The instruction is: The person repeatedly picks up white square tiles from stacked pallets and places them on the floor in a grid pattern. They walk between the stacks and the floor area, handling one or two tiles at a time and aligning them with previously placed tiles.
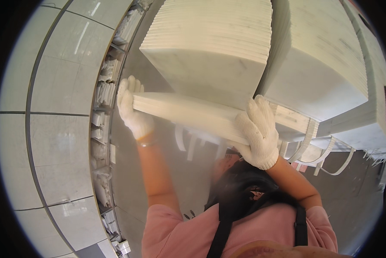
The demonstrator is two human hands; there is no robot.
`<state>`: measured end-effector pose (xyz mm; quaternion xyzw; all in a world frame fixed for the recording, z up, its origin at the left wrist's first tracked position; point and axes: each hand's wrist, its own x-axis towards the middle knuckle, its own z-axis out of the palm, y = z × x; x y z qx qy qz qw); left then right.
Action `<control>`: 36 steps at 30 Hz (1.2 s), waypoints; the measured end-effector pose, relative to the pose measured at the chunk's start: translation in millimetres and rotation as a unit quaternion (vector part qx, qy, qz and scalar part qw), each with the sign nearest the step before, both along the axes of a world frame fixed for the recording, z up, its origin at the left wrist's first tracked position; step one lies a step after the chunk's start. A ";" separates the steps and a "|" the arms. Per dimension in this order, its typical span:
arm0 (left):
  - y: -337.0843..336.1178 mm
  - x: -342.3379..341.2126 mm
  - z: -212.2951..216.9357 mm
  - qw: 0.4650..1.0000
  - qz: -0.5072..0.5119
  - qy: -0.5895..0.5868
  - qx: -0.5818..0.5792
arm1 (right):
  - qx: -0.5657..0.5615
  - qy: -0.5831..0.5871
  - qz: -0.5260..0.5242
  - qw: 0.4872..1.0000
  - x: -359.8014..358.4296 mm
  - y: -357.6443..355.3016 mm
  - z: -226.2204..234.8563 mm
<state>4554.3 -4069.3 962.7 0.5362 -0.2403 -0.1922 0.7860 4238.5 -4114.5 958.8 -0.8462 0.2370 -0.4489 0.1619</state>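
Nearest, a ribbed pink short-sleeved top (pixel 266 225) with black webbing straps (pixel 220 234) over it. Ahead of the torso, a thin layered stack of flat white stone slabs (pixel 186 111) spans crosswise between the hands, clear of the floor. Left hand in a white knit glove (pixel 131 105): fingers raised and slightly bent, held around the left end, thumb hidden. Right hand in a matching glove (pixel 260 133): fingers long and close together, palm laid against the right end, gripping it. Judged risk: support seems to be at the ends only, so uneven pressure could let an inner slab slide or drop; tilting could chip a corner. Just beyond, a tall white stone block of many thin sheets (pixel 210 47); whether the held slabs touch its near face, cannot tell. To its right, a second layered white stone block (pixel 326 60), a narrow dark gap between, a likely knuckle pinch. Loose pale looped straps (pixel 305 139) hang near the right hand and could snag it. Open room lies leftward, over smooth grey floor (pixel 128 172); then a long row of small white bundled pieces (pixel 105 94); farthest left, large glossy white panels (pixel 57 137) with dark seams.
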 end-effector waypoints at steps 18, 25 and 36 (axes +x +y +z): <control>-64.1 5.3 19.0 0.996 -0.007 -0.067 0.055 | -0.015 0.100 -0.136 0.986 -1.6 -47.0 26.5; -93.6 3.7 22.1 0.994 -0.014 -0.078 0.080 | -0.052 0.127 -0.132 0.982 7.6 -73.3 42.8; -95.0 1.6 21.2 0.992 0.003 -0.090 0.089 | -0.038 0.127 -0.108 0.985 17.0 -73.8 53.5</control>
